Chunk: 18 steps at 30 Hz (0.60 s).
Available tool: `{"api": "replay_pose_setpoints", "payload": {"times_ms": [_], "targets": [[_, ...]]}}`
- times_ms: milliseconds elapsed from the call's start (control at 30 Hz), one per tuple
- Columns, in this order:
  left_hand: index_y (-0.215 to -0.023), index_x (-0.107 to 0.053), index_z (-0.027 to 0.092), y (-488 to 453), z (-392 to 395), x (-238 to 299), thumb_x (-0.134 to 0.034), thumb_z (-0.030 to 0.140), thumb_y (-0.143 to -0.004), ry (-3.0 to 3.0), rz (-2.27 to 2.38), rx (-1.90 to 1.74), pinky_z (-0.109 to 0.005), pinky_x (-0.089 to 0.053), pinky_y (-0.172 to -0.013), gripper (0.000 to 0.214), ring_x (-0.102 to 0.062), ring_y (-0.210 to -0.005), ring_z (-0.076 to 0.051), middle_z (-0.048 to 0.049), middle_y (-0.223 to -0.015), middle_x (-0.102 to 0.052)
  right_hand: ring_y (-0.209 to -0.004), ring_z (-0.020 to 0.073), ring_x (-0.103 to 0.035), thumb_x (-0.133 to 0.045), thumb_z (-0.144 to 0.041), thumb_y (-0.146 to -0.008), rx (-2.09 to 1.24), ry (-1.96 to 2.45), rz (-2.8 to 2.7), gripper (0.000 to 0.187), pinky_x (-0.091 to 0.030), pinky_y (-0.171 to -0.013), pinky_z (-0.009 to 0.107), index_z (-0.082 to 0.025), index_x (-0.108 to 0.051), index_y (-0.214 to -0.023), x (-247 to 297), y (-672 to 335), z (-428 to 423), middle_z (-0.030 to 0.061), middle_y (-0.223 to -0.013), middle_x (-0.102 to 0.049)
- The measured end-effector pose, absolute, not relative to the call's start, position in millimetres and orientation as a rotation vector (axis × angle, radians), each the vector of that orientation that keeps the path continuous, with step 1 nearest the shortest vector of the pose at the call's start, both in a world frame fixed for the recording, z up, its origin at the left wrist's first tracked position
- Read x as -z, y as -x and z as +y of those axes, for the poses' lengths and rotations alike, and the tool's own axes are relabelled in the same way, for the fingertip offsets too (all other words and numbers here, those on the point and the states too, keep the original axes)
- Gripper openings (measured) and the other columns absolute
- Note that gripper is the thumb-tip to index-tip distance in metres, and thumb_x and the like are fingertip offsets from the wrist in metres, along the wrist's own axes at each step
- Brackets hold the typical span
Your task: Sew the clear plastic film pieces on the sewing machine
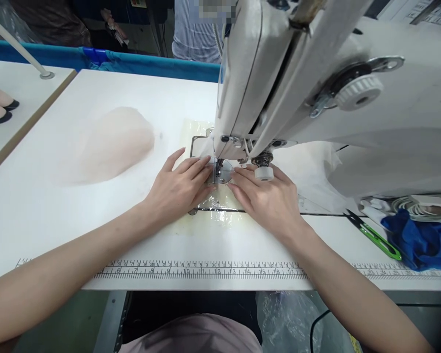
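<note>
My left hand (178, 189) lies flat beside the needle area of a white sewing machine (238, 83), fingers stretched out and apart. On the other side, my right hand (268, 196) rests with its fingers extended, partly behind a white knob (263, 173). Between the fingertips are the presser foot (219, 169) and the shiny metal plate (226, 172). Whether thin material lies under the fingers, I cannot tell. A thin, whitish sheet (308, 162) spreads behind my right hand. To the left sits a sheer beige oval piece (121, 142).
Green-handled thread snips (378, 238) and a blue cloth (422, 240) lie at the right. A printed ruler (206, 269) runs along the front edge. Beige pieces with black ends (0, 108) are at far left. Beyond the blue fabric edge (139, 61), other people are partly visible.
</note>
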<state>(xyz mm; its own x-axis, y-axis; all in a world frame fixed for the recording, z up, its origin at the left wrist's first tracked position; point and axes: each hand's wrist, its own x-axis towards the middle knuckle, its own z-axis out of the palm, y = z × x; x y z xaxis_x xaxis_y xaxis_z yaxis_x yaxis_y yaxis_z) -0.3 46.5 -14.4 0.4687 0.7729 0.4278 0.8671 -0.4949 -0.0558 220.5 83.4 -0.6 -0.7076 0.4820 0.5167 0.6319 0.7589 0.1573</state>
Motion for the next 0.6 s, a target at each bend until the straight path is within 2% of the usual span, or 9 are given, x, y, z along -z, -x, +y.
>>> {"api": "replay_pose_setpoints", "payload": {"times_ms": [100,167,233,300,367,433,467,533,600], "targets": [[-0.122,-0.062,0.008,-4,43,10,-0.051,0.035,-0.095,2.362,-1.435,0.394,-0.052,-0.043,-0.103,0.04,-0.064,-0.097,-0.028,-0.0149,-0.109,-0.068,-0.089,0.0188,-0.07,-0.052,-0.027,-0.097,0.482,0.818,-2.45,0.028,-0.048,-0.097,0.035,-0.017,-0.076,-0.084,-2,-221,85,0.0044,-0.085,-0.077],[-0.117,-0.064,0.005,-9,36,6,-0.051,0.028,-0.095,2.328,-1.424,0.322,-0.052,-0.046,-0.099,0.034,-0.065,-0.08,-0.025,-0.0114,-0.088,-0.068,-0.087,0.0181,-0.07,-0.053,-0.027,-0.096,0.492,0.81,-2.428,0.028,-0.048,-0.096,0.034,-0.018,-0.075,-0.081,-4,-221,85,0.0038,-0.083,-0.077],[-0.116,-0.063,0.004,-13,26,1,-0.047,0.017,-0.095,2.415,-1.349,0.339,-0.044,-0.053,-0.087,0.029,-0.063,-0.067,-0.019,-0.0075,-0.08,-0.066,-0.086,0.0177,-0.07,-0.054,-0.026,-0.096,0.489,0.808,-2.425,0.027,-0.047,-0.096,0.034,-0.018,-0.075,-0.08,-5,-222,84,0.0032,-0.082,-0.076],[-0.121,-0.058,0.006,-14,17,-6,-0.041,0.007,-0.094,2.587,-1.259,0.467,-0.031,-0.055,-0.07,0.032,-0.064,-0.07,-0.016,-0.0078,-0.089,-0.068,-0.085,0.0178,-0.07,-0.054,-0.024,-0.095,0.467,0.802,-2.434,0.026,-0.046,-0.096,0.035,-0.018,-0.075,-0.081,-5,-222,84,0.0029,-0.08,-0.076],[-0.126,-0.054,0.01,-11,13,-12,-0.035,0.002,-0.094,2.686,-1.261,0.632,-0.023,-0.051,-0.062,0.039,-0.066,-0.089,-0.016,-0.0096,-0.108,-0.068,-0.083,0.018,-0.069,-0.054,-0.022,-0.095,0.411,0.801,-2.445,0.025,-0.047,-0.093,0.035,-0.018,-0.075,-0.083,-4,-223,82,0.0027,-0.079,-0.076],[-0.128,-0.052,0.014,-7,15,-16,-0.037,0.007,-0.095,2.624,-1.436,0.645,-0.021,-0.047,-0.055,0.037,-0.066,-0.098,-0.017,-0.0098,-0.119,-0.065,-0.079,0.0175,-0.068,-0.052,-0.021,-0.095,0.303,0.827,-2.451,0.025,-0.048,-0.085,0.033,-0.017,-0.076,-0.087,-3,-223,81,0.0021,-0.077,-0.075],[-0.127,-0.053,0.016,-4,18,-16,-0.042,0.014,-0.096,2.575,-1.546,0.576,-0.022,-0.042,-0.049,0.033,-0.067,-0.093,-0.017,-0.0091,-0.117,-0.066,-0.076,0.0171,-0.067,-0.051,-0.022,-0.095,0.231,0.856,-2.45,0.025,-0.048,-0.08,0.032,-0.018,-0.076,-0.091,-2,-223,80,0.0018,-0.076,-0.074],[-0.118,-0.059,0.019,1,23,-15,-0.053,0.03,-0.095,2.516,-1.738,0.365,-0.024,-0.029,-0.041,0.027,-0.066,-0.069,-0.017,-0.0054,-0.101,-0.07,-0.072,0.0168,-0.065,-0.051,-0.026,-0.096,0.052,0.945,-2.448,0.025,-0.047,-0.072,0.032,-0.019,-0.076,-0.097,-2,-222,77,0.0014,-0.075,-0.073],[-0.103,-0.063,0.02,3,25,-11,-0.055,0.038,-0.093,2.519,-1.871,0.257,-0.025,-0.023,-0.042,0.022,-0.057,-0.052,-0.015,0.0001,-0.077,-0.07,-0.068,0.0162,-0.063,-0.055,-0.035,-0.095,-0.192,1.072,-2.446,0.025,-0.046,-0.066,0.031,-0.021,-0.075,-0.101,-3,-220,76,0.0018,-0.079,-0.072]]}}
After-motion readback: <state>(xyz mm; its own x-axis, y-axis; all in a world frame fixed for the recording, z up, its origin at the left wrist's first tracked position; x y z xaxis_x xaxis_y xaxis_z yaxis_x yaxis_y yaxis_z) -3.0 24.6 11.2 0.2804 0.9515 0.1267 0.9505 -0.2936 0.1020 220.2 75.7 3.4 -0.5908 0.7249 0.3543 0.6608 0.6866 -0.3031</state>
